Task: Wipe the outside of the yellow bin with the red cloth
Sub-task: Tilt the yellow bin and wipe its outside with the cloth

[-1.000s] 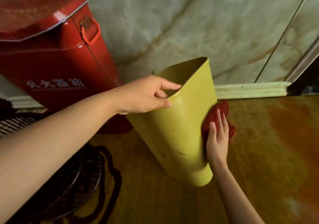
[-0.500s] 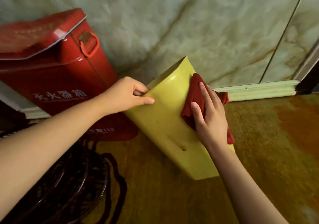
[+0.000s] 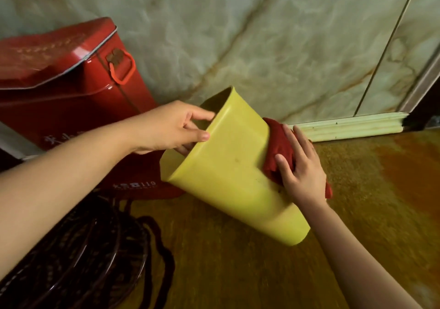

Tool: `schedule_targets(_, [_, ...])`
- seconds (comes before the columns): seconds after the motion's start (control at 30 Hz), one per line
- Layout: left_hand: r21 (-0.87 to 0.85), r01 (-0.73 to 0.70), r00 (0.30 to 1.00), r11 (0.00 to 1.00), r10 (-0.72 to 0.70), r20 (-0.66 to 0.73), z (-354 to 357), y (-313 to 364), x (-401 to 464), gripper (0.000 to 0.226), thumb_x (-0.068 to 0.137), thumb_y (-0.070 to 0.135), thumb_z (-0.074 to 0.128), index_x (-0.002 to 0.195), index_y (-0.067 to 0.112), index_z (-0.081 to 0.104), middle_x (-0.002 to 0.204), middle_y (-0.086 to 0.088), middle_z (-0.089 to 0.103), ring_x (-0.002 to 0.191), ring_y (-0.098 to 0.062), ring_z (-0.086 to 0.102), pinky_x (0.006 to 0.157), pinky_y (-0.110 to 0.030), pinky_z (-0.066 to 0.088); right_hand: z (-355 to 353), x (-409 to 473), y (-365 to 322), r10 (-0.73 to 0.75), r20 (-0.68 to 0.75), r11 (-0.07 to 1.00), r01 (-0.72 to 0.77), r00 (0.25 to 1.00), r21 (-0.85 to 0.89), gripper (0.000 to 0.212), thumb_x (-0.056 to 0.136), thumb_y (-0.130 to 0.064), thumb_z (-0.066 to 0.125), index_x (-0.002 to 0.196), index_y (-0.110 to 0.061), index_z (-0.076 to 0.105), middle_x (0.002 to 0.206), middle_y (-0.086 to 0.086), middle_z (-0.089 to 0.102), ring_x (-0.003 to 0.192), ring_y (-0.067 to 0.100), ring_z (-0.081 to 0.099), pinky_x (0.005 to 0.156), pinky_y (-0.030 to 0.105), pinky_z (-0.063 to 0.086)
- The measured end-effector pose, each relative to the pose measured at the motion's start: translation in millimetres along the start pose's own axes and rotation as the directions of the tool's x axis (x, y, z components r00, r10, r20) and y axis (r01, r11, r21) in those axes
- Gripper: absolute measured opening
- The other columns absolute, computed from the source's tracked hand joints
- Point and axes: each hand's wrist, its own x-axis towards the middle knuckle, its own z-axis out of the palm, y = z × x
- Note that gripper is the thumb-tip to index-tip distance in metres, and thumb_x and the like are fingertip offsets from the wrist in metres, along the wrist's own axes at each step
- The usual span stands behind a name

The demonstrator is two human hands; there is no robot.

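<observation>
The yellow bin (image 3: 228, 173) is tilted, its open mouth up and to the left, its base low on the orange-brown floor. My left hand (image 3: 171, 127) grips the rim at the mouth, fingers curled inside and thumb on the outer wall. My right hand (image 3: 302, 168) presses the red cloth (image 3: 278, 147) flat against the bin's right outer side, near the upper half. Part of the cloth is hidden under my palm.
A red metal box (image 3: 71, 89) with a handle and white lettering stands to the left against the marble wall (image 3: 262, 35). A dark wire fan guard and cord (image 3: 78, 256) lie at the lower left. A pale skirting board (image 3: 350, 127) runs along the wall at right.
The bin has rotated and tipped so a broad yellow face now points at me. My right hand with the cloth has slid from the front face round to the right side.
</observation>
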Motion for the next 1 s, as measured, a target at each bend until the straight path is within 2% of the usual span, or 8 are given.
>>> schedule_targets(0.2, [0.068, 0.059, 0.998, 0.996, -0.058, -0.019, 5, 24, 10, 0.048, 0.085, 0.005, 0.053, 0.131, 0.013, 0.041, 0.087, -0.018, 0.068, 0.066, -0.018, 0.055, 0.049, -0.016, 0.046, -6, -31, 1, 0.193, -0.041, 0.981, -0.191, 0.980, 0.045, 0.066, 0.079, -0.071, 0.015, 0.139, -0.043, 0.011, 0.155, -0.001, 0.020, 0.142, 0.021, 0.018, 0.110, 0.051, 0.027])
schedule_targets(0.33, [0.032, 0.062, 0.996, 0.998, -0.064, 0.066, 12, 36, 19, 0.043, 0.086, 0.004, 0.050, 0.127, 0.013, 0.044, 0.072, -0.002, 0.071, 0.055, -0.007, 0.064, 0.052, -0.019, 0.052, 7, -24, -60, 0.031, -0.065, 0.999, -0.029, 0.997, 0.031, 0.062, 0.088, -0.055, 0.021, 0.144, -0.033, 0.001, 0.158, 0.005, 0.003, 0.144, 0.017, -0.006, 0.113, 0.051, 0.010])
schedule_targets(0.47, [-0.054, 0.047, 0.997, 0.997, -0.043, 0.068, 17, 39, 26, 0.022, 0.089, 0.002, 0.044, 0.085, 0.019, 0.057, 0.053, 0.003, 0.070, 0.049, -0.005, 0.065, 0.046, -0.016, 0.052, -1, 14, -86, -0.202, -0.042, 0.979, 0.202, 0.979, -0.004, 0.060, 0.087, -0.054, 0.035, 0.142, -0.033, 0.025, 0.155, 0.003, 0.023, 0.144, 0.018, 0.013, 0.113, 0.055, 0.018])
schedule_targets(0.6, [-0.075, 0.062, 0.995, 0.995, -0.056, 0.085, 4, 27, 17, 0.025, 0.089, 0.003, 0.044, 0.086, 0.021, 0.061, 0.057, 0.002, 0.072, 0.051, -0.008, 0.066, 0.047, -0.016, 0.051, 1, 41, -81, -0.263, 0.018, 0.959, 0.263, 0.965, -0.109, 0.077, 0.070, -0.076, 0.042, 0.138, -0.046, 0.024, 0.157, 0.004, 0.010, 0.145, 0.024, -0.001, 0.108, 0.067, 0.006])
schedule_targets(0.73, [-0.066, 0.090, 0.996, 0.994, -0.090, 0.005, -3, 18, 17, 0.032, 0.087, 0.005, 0.049, 0.114, 0.022, 0.051, 0.065, -0.001, 0.073, 0.052, -0.005, 0.065, 0.047, -0.016, 0.052, 22, 17, -55, -0.325, 0.016, 0.932, 0.324, 0.945, -0.161, 0.076, 0.074, -0.077, 0.033, 0.141, -0.046, 0.016, 0.157, 0.002, 0.014, 0.145, 0.023, 0.003, 0.107, 0.063, 0.019])
schedule_targets(0.87, [-0.033, 0.094, 0.995, 0.995, -0.095, -0.031, 3, 28, 25, 0.044, 0.087, 0.004, 0.050, 0.128, 0.015, 0.042, 0.070, 0.000, 0.068, 0.048, -0.002, 0.063, 0.045, -0.014, 0.050, 13, -38, 18, 0.100, -0.050, 0.994, -0.102, 0.994, -0.046, 0.074, 0.074, -0.071, 0.036, 0.139, -0.045, 0.015, 0.157, 0.003, 0.014, 0.145, 0.021, 0.004, 0.111, 0.060, 0.016])
schedule_targets(0.93, [-0.062, 0.078, 0.997, 0.995, -0.079, -0.011, 12, 38, 35, 0.040, 0.087, 0.003, 0.049, 0.119, 0.026, 0.045, 0.060, 0.006, 0.070, 0.047, -0.003, 0.063, 0.044, -0.015, 0.050, 5, -48, 36, 0.382, -0.049, 0.921, -0.375, 0.923, 0.109, 0.068, 0.075, -0.068, 0.032, 0.137, -0.048, 0.012, 0.158, 0.002, 0.008, 0.145, 0.019, 0.000, 0.112, 0.060, 0.011])
schedule_targets(1.0, [-0.060, 0.061, 0.998, 0.996, -0.061, -0.006, 18, 47, 44, 0.037, 0.088, 0.003, 0.049, 0.112, 0.030, 0.046, 0.059, 0.009, 0.069, 0.046, -0.002, 0.063, 0.044, -0.015, 0.051, 3, -48, 29, 0.443, -0.048, 0.888, -0.430, 0.895, 0.164, 0.061, 0.080, -0.064, 0.028, 0.135, -0.050, 0.008, 0.158, -0.001, 0.001, 0.144, 0.015, -0.006, 0.110, 0.065, 0.010])
